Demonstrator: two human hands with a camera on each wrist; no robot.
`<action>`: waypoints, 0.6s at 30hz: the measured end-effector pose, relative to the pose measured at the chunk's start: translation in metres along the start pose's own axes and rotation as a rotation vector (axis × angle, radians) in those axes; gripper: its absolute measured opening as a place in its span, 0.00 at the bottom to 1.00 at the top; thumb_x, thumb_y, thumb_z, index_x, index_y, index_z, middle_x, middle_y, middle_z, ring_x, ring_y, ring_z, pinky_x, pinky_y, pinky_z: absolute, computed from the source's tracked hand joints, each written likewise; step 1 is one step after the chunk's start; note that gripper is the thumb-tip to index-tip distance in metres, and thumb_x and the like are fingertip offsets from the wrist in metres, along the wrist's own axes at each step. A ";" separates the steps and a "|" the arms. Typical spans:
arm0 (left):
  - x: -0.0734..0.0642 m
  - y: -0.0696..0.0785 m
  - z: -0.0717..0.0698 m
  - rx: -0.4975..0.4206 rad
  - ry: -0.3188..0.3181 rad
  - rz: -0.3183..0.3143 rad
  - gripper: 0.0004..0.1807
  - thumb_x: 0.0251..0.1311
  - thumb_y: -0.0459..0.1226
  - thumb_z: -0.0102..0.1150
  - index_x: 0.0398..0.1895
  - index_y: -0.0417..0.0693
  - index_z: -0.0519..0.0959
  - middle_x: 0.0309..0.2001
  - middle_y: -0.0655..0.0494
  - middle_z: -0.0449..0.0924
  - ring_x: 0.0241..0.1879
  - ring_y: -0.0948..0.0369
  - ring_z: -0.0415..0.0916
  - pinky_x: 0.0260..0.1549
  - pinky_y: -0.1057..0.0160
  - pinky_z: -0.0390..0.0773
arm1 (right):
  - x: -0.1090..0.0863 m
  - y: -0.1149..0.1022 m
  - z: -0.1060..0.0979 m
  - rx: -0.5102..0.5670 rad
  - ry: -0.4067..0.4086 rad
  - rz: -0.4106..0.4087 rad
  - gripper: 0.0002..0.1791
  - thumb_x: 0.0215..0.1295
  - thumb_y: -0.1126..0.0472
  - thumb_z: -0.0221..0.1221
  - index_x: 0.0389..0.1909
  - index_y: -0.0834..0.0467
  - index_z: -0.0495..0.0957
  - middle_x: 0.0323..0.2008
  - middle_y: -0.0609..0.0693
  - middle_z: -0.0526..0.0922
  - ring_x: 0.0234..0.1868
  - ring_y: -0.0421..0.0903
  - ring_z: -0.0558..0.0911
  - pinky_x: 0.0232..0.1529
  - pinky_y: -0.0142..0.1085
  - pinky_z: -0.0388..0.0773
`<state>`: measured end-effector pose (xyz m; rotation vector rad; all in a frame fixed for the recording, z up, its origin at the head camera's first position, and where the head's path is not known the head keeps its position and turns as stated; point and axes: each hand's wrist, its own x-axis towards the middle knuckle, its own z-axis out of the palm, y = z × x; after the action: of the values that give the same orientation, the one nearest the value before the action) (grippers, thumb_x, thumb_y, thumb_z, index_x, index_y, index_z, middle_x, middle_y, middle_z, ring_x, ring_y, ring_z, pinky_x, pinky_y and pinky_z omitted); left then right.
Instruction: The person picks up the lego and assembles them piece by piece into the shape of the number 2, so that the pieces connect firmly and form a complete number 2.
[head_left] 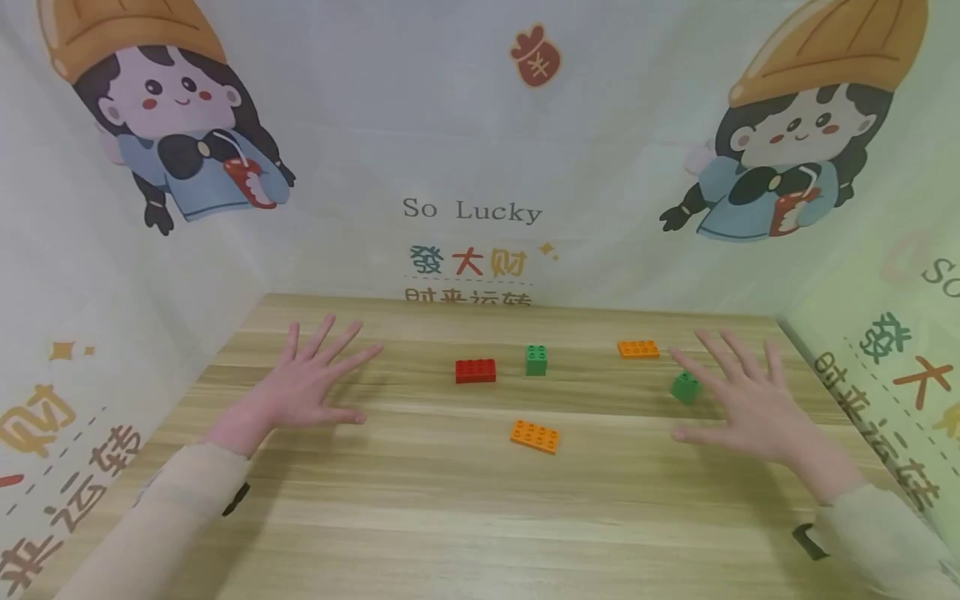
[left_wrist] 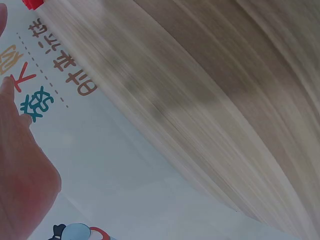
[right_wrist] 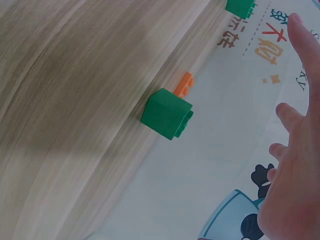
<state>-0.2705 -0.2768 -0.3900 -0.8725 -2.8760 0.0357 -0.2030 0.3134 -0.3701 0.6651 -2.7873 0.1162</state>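
My left hand (head_left: 311, 383) is held over the left of the table with fingers spread, holding nothing. On the other side my right hand (head_left: 750, 408) also spreads its fingers, and its index finger and thumb lie beside a green brick (head_left: 686, 387) in the head view. That same green brick (right_wrist: 166, 114) looms large in the right wrist view. A red brick (head_left: 476, 371) and a second green brick (head_left: 536, 360) sit near the middle. One flat orange brick (head_left: 535, 436) lies closer to me; another orange brick (head_left: 638, 349) lies farther back, left of the right hand.
A wooden table (head_left: 420, 517) carries the bricks. White printed cloth (head_left: 345, 167) rises behind it and along both sides, with cartoon figures and lettering. Black straps show at both sleeves (head_left: 187, 492).
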 end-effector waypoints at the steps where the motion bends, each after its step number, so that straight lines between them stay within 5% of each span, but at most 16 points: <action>1: 0.000 0.001 0.000 -0.002 -0.002 -0.001 0.53 0.50 0.68 0.62 0.78 0.69 0.50 0.81 0.49 0.35 0.79 0.38 0.27 0.66 0.23 0.29 | 0.001 -0.001 0.000 0.004 0.007 -0.005 0.56 0.53 0.31 0.65 0.78 0.38 0.47 0.80 0.56 0.41 0.80 0.63 0.39 0.69 0.71 0.21; 9: 0.005 0.006 -0.002 -0.024 -0.011 -0.007 0.53 0.50 0.67 0.64 0.78 0.68 0.51 0.81 0.49 0.35 0.78 0.36 0.29 0.66 0.23 0.28 | 0.014 -0.008 0.001 -0.004 0.083 -0.073 0.55 0.50 0.32 0.67 0.77 0.41 0.52 0.78 0.57 0.49 0.79 0.62 0.46 0.71 0.70 0.29; 18: 0.016 0.007 0.002 -0.048 0.005 0.007 0.52 0.52 0.67 0.62 0.78 0.70 0.50 0.82 0.51 0.35 0.79 0.40 0.25 0.66 0.23 0.28 | 0.024 -0.019 0.009 0.029 0.079 -0.088 0.52 0.50 0.30 0.66 0.74 0.45 0.59 0.79 0.56 0.49 0.78 0.62 0.48 0.72 0.69 0.33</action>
<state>-0.2796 -0.2620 -0.3903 -0.8892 -2.8810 -0.0341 -0.2171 0.2853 -0.3714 0.7719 -2.6814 0.1621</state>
